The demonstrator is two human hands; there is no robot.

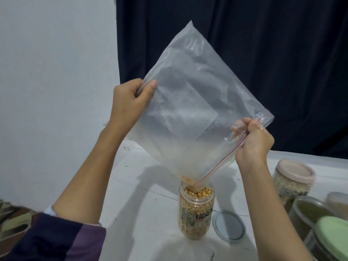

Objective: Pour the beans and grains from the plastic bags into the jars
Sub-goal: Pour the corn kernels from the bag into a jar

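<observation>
Both hands, left hand (130, 98) and right hand (253, 142), pinch the zip bag's (188, 110) edges; its corner sits inside the open jar (195, 210), grey lid (228, 226) just beside.

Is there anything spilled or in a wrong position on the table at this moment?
Nothing stands out. Both hands, left and right, hold the plastic bag tilted, its lower corner inside the open jar. The yellow grains reach almost to the rim, yet none lie on the white table. The jar's lid rests flat beside it.

Left sleeve (62, 240) at lower left of the frame is dark navy with purple patches, pushed up above the elbow; right forearm (271, 210) is bare
</observation>
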